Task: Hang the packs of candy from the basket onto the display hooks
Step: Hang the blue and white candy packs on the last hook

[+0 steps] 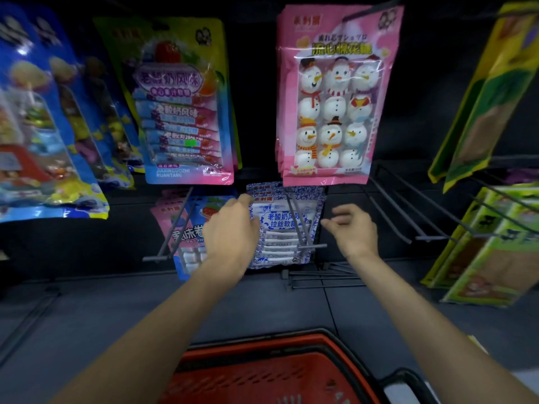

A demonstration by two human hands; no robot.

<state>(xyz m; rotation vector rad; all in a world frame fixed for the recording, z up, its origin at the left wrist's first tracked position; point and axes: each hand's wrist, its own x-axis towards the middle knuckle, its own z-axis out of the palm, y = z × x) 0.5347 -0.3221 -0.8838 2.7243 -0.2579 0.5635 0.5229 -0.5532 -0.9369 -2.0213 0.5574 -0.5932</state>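
Candy pack [277,225], blue-and-white, hangs on a hook [312,245] mid lower row. Your left hand [230,231] lies against its left edge, fingertips [243,199] at the top corner; pinching or only touching, cannot tell. Your right hand [354,228] hovers just beside the right edge, fingers loosely curled, holding nothing. Red basket [256,345] sits below your forearms: only its perforated floor shows. Your 2 arms stretch forward.
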